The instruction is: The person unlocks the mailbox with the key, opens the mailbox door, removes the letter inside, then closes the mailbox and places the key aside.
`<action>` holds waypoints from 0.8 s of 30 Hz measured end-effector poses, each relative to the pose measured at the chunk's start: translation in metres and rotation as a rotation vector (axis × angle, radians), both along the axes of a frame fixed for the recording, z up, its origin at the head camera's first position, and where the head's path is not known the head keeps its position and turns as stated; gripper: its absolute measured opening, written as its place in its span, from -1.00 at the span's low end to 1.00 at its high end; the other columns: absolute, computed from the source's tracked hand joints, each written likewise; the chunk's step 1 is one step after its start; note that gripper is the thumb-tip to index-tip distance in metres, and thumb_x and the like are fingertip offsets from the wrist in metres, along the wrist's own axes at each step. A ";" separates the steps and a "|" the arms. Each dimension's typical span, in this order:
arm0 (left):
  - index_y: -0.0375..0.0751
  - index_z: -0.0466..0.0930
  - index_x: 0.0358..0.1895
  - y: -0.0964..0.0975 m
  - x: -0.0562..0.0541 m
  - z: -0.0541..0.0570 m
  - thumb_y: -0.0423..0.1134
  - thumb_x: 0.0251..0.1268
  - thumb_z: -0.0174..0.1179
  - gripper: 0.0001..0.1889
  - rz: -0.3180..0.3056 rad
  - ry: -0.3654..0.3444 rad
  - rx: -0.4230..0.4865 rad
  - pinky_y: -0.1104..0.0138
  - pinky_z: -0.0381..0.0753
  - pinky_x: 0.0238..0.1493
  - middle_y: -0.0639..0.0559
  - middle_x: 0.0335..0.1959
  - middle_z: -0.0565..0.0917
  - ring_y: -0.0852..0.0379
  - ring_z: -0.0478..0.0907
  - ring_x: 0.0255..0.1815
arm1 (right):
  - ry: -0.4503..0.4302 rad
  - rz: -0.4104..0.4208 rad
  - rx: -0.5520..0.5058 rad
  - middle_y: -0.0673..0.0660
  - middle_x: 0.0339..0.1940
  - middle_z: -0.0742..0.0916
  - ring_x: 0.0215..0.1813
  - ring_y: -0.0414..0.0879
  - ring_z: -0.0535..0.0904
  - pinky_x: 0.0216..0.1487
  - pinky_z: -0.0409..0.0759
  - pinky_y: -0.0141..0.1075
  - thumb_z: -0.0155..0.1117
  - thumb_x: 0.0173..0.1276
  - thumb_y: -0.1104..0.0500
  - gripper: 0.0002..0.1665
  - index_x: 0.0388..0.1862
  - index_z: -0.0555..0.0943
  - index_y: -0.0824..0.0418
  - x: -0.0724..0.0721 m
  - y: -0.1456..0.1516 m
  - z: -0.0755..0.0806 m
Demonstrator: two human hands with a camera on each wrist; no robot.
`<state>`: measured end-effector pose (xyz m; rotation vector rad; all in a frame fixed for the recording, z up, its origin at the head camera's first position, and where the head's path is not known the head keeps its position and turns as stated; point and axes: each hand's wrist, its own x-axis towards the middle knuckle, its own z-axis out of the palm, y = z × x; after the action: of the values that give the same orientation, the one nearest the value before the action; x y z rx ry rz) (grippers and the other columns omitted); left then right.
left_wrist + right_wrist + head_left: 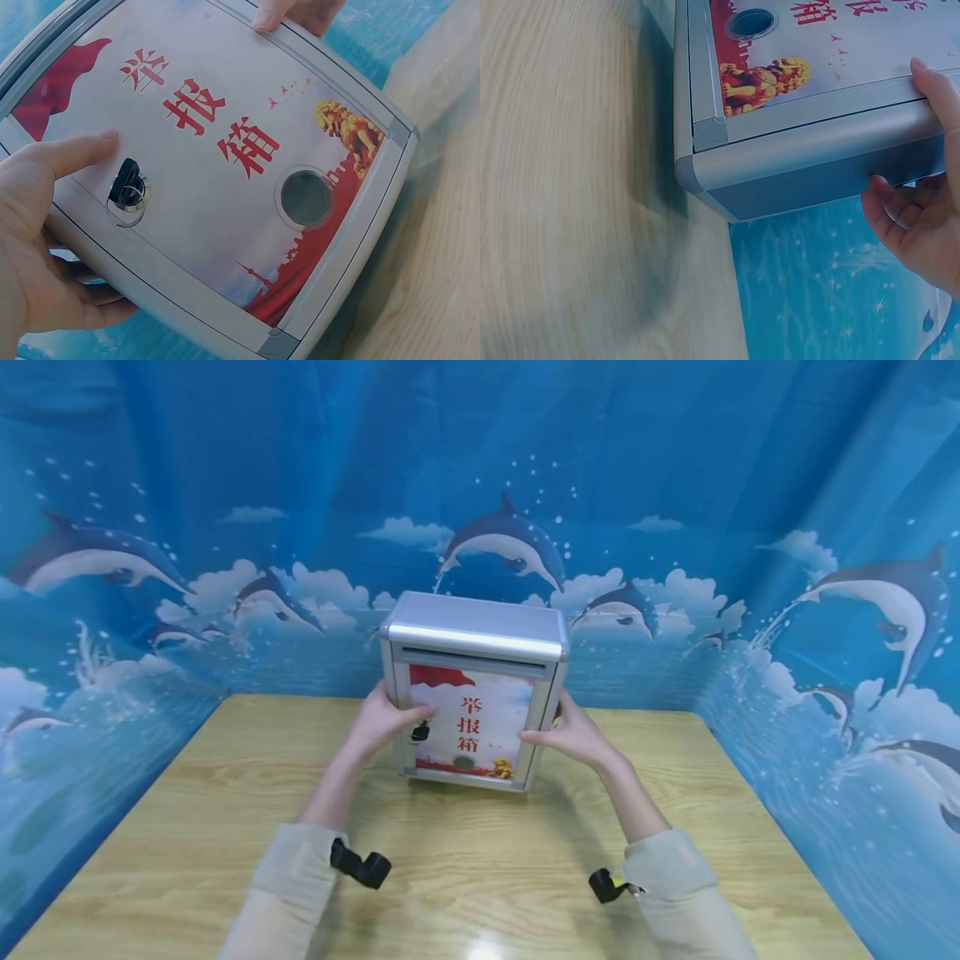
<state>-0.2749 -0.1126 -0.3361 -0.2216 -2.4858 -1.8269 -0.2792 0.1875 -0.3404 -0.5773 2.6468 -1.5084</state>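
Left hand, right hand grip opposite sides; silver box between.

Box: red characters 举报箱 down its front, mid-frame in the head view
Left wrist view: same three characters, slanting from upper left to centre
Right wrist view: same three, top edge, right of centre, partly cut off

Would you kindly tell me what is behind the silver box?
Behind the silver box, the blue dolphin-print curtain shows above and on both sides. Anything on the wooden table directly behind the box is hidden.
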 end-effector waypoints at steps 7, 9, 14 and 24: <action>-0.23 0.27 0.19 0.017 -0.002 -0.009 -0.11 -0.07 0.43 -0.26 0.023 0.036 -0.060 -0.03 0.38 0.10 -0.24 0.06 0.48 -0.16 0.44 0.08 | -0.004 -0.007 0.000 0.27 0.05 0.49 0.00 0.11 0.44 -0.07 0.48 -0.04 0.46 0.05 0.05 0.10 0.43 0.02 0.17 -0.013 0.021 -0.021; -0.22 0.27 0.19 0.022 -0.003 -0.011 -0.11 -0.08 0.43 -0.26 0.027 0.037 -0.058 -0.01 0.39 0.09 -0.22 0.06 0.48 -0.16 0.44 0.07 | -0.020 -0.003 -0.001 0.27 0.07 0.48 0.03 0.12 0.43 -0.03 0.47 -0.02 0.46 0.05 0.05 0.10 0.43 0.01 0.18 -0.014 0.026 -0.022; -0.28 0.28 0.18 0.033 -0.003 -0.016 -0.15 -0.09 0.44 -0.27 0.041 0.049 -0.028 0.00 0.40 0.09 -0.25 0.04 0.49 -0.16 0.46 0.05 | -0.049 0.036 -0.019 0.32 0.22 0.38 0.18 0.21 0.35 0.08 0.38 0.09 0.44 0.09 0.09 0.14 0.47 -0.09 0.13 -0.017 0.037 -0.023; -0.27 0.32 0.16 0.048 -0.003 -0.023 -0.07 -0.12 0.45 -0.26 0.105 0.051 -0.058 0.01 0.42 0.07 -0.23 0.02 0.52 -0.15 0.48 0.03 | -0.032 0.084 -0.013 0.31 0.30 0.31 0.25 0.24 0.28 0.12 0.34 0.14 0.43 0.09 0.09 0.16 0.49 -0.13 0.05 -0.027 0.050 -0.027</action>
<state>-0.2783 -0.0649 -0.3587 -0.1349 -2.4680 -1.6892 -0.3061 0.2371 -0.3678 -0.6512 2.5564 -1.5003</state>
